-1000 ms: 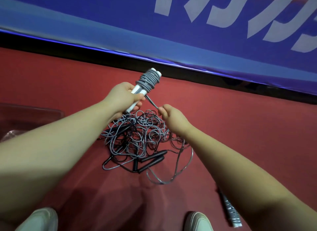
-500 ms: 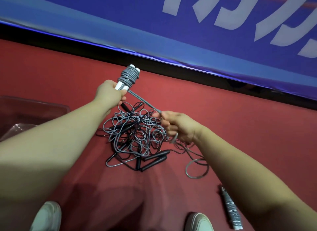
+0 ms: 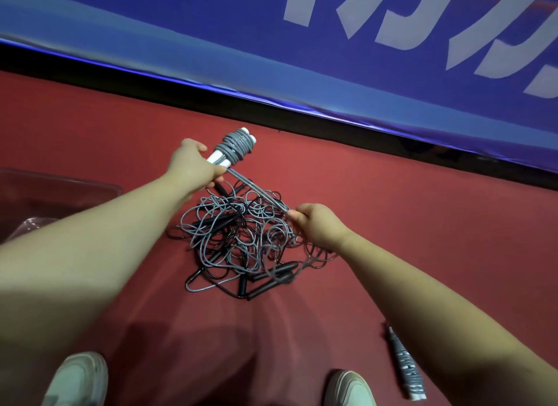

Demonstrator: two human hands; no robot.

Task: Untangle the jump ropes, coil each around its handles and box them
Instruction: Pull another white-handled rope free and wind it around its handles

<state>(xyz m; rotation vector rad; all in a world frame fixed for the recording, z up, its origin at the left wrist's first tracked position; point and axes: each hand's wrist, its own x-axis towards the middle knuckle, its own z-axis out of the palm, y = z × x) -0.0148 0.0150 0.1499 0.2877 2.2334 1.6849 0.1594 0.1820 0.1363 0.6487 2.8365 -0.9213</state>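
My left hand [image 3: 193,167] grips a pair of white handles [image 3: 219,158] with grey rope coiled around their far end [image 3: 237,144]. A taut stretch of that grey rope [image 3: 256,191] runs down to my right hand [image 3: 317,226], which pinches it. Below both hands a tangled pile of grey and dark ropes [image 3: 238,239] lies on the red floor, with several black handles [image 3: 273,277] in it. A finished coiled rope [image 3: 406,368] lies on the floor at the lower right.
A clear plastic box [image 3: 60,194] sits on the floor at the left, partly behind my left arm. A blue banner [image 3: 271,58] with white lettering runs along the far side. My two white shoes [image 3: 75,378] show at the bottom edge.
My left hand turned the handle bundle and shifted it right. My right hand drew the rope out from the bundle, down and to the right, pulling it taut.
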